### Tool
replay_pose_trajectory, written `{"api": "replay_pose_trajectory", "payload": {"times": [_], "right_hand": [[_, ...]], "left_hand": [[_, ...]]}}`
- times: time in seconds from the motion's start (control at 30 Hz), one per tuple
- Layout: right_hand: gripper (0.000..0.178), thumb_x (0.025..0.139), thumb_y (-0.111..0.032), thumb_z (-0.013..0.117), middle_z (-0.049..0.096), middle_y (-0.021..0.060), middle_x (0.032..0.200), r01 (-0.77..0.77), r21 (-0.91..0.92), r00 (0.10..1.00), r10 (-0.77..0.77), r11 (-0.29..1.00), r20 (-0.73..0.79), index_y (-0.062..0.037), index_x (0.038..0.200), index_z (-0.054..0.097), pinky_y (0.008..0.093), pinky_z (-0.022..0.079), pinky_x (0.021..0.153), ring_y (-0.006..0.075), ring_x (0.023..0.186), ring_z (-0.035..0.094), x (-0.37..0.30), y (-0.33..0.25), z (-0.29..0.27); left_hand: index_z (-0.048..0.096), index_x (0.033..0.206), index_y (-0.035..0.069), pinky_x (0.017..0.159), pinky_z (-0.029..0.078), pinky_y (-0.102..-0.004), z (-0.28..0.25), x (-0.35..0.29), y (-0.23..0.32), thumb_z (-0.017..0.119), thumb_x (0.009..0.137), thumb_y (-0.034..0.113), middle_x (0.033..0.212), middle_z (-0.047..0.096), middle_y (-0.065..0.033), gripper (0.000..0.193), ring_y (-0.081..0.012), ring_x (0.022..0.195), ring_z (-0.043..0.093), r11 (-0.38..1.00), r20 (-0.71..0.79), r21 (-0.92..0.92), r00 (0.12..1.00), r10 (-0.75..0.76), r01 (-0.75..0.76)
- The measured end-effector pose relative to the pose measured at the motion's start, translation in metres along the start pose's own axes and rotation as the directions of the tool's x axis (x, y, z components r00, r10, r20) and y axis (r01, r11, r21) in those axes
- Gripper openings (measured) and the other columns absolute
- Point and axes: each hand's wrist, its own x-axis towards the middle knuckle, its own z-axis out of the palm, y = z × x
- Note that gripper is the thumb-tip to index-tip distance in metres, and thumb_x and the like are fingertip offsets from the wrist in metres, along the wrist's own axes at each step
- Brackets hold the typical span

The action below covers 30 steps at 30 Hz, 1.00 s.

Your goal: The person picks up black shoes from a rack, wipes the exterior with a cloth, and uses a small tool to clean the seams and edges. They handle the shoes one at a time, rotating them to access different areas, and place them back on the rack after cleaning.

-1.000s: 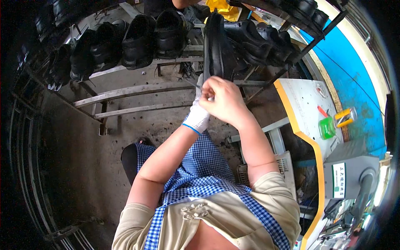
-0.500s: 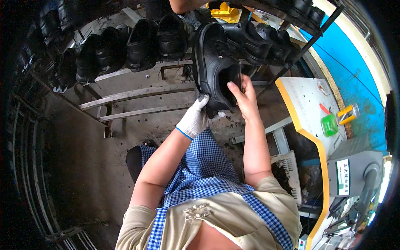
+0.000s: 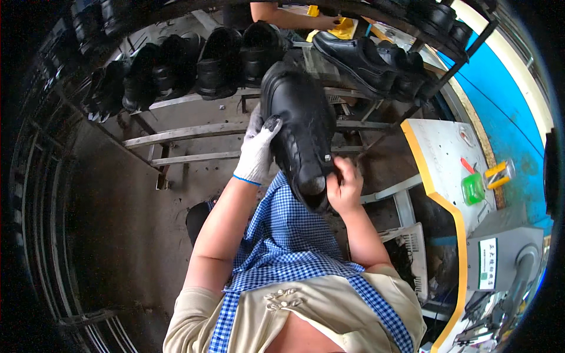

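Observation:
A black leather shoe (image 3: 299,126) is held up in front of me over my lap, toe pointing away and heel toward me. My left hand (image 3: 258,150), in a white knit glove, grips the shoe's left side near the middle. My bare right hand (image 3: 346,183) holds the heel end from the right. A blue checked apron (image 3: 288,241) covers my lap below the shoe.
Rows of black shoes (image 3: 218,59) sit on a metal rack (image 3: 188,132) ahead, more at upper right (image 3: 376,59). Another person's arm (image 3: 288,17) reaches in at the top. A white table with a yellow edge (image 3: 435,153) holding a green container (image 3: 472,188) stands right.
The shoe has turned over from its opening facing me to its upper showing, and has come down closer to my lap. My right hand slid from the shoe's side to its heel.

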Motion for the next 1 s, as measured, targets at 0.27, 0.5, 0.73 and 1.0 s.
{"api": "replay_pose_trajectory", "payload": {"times": [0.27,0.5,0.73,1.0], "right_hand": [[0.034,0.074,-0.015,0.084,0.065,0.0045,0.079,-0.059,0.466,0.915,-0.138,0.883,0.378,-0.0054,0.103,0.07,0.0248,0.043,0.045,0.0073,0.055,0.054,0.041,-0.022,-0.037],[0.027,0.073,-0.005,0.077,0.062,0.0048,0.082,0.418,0.24,0.796,-0.48,0.876,0.368,-0.0091,0.1,0.071,0.0306,0.052,0.051,0.0194,0.06,0.064,0.133,-0.066,-0.039],[0.023,0.07,-0.003,0.073,0.06,0.0053,0.079,0.522,0.229,0.574,-0.537,0.822,0.619,-0.0026,0.092,0.067,0.0298,0.051,0.048,0.0196,0.057,0.062,0.148,-0.082,-0.045],[0.02,0.069,-0.013,0.072,0.058,0.0105,0.078,0.596,0.122,0.339,-0.387,0.793,0.858,-0.0023,0.078,0.057,0.0389,0.053,0.056,0.0291,0.065,0.064,0.149,-0.095,-0.032]], "left_hand": [[0.053,0.129,-0.002,0.098,0.046,-0.0313,-0.021,-0.023,0.037,0.076,0.08,0.012,0.119,0.064,-0.0082,0.056,-0.0167,0.108,0.059,0.948,0.165,0.283,0.981,0.104,-0.148],[0.054,0.129,-0.003,0.099,0.046,-0.0319,-0.026,-0.045,0.048,0.079,0.075,0.016,0.119,0.064,-0.0089,0.063,-0.0165,0.109,0.06,0.924,0.266,0.381,0.952,-0.155,0.045],[0.055,0.128,-0.004,0.097,0.048,-0.0322,-0.036,-0.052,0.059,0.082,0.072,0.021,0.116,0.065,-0.0098,0.067,-0.0173,0.107,0.061,0.865,0.294,0.496,0.921,-0.254,0.08],[0.054,0.129,-0.006,0.097,0.047,-0.0321,-0.046,-0.053,0.053,0.088,0.065,0.031,0.118,0.064,-0.0107,0.081,-0.0179,0.108,0.06,0.825,0.369,0.556,0.86,-0.353,0.1]]}}
